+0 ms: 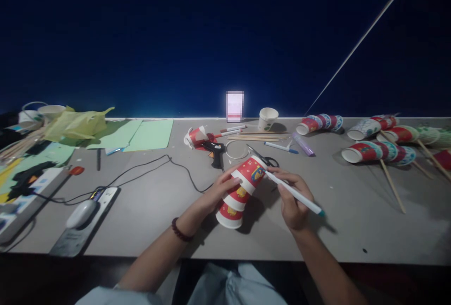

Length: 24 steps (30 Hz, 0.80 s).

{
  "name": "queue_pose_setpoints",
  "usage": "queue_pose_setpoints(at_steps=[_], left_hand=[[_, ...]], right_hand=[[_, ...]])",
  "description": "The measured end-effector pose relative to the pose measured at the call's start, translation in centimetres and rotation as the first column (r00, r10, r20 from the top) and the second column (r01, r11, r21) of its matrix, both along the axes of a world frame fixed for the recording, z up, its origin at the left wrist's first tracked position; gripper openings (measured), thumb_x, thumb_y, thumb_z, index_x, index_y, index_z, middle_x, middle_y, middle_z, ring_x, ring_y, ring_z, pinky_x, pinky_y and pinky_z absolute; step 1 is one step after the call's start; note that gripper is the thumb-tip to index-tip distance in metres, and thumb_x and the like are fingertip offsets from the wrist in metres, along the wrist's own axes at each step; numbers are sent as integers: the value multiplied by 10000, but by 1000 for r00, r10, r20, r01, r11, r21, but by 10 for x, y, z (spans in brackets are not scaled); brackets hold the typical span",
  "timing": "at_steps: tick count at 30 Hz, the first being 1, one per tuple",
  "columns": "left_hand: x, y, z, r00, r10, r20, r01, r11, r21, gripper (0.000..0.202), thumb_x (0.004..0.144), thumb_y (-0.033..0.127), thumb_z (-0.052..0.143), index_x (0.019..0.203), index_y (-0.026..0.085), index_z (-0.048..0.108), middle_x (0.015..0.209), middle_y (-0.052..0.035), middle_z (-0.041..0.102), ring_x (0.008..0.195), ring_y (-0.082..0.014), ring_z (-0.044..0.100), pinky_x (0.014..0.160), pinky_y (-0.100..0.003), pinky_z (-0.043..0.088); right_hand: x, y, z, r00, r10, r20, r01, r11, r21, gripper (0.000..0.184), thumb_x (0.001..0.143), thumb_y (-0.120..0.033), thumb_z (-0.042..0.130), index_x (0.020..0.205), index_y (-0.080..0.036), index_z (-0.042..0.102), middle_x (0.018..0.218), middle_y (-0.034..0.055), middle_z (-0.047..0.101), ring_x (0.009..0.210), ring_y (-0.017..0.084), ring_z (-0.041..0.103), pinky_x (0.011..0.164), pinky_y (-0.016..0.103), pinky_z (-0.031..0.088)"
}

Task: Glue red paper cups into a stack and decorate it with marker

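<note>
A tilted chain of red-and-white paper cups (241, 191), joined end to end, rests at the middle of the table. My left hand (225, 186) is wrapped around its left side, with some fingers hidden behind the cups. In my right hand (295, 198) is a white marker pen (296, 193) with a teal end. The pen's tip meets the upper cup near its yellow-and-blue printed pattern. Just behind the cups lie black-handled scissors (270, 161), partly covered, and a black glue gun (217, 153).
Decorated cup chains (382, 152) with wooden sticks lie at the right. A white paper cup (268, 119) stands at the back beside several sticks and pens. Green paper (151, 135), a yellow bag (75, 126), a power strip (31, 204) and a mouse (81, 214) occupy the left.
</note>
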State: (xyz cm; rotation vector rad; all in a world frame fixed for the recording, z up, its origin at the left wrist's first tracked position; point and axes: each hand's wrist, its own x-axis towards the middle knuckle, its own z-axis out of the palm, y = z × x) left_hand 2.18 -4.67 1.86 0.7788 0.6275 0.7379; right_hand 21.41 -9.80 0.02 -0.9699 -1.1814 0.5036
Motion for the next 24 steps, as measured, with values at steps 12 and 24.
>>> queue_pose_setpoints(at_steps=[12,24], left_hand=[[0,0,0,1000,6,2,-6,1000,-9,681,728,392,805,1352,211,604,1113,-111,739,863,-236,699,788,-324,516],[0,0,1,1000,14,12,-13,999,-49,658,738,386,805,1330,178,607,1064,-118,756,816,-223,716,752,-301,541]], right_hand=[[3,0,-4,998,44,-35,-44,999,2,110,879,-238,613,942,-226,701,1102,111,727,1097,300,670,912,482,548],[3,-1,-6,991,101,-88,-101,995,-5,117,871,-246,609,928,-224,708,1133,98,716,1123,296,652,919,467,536]])
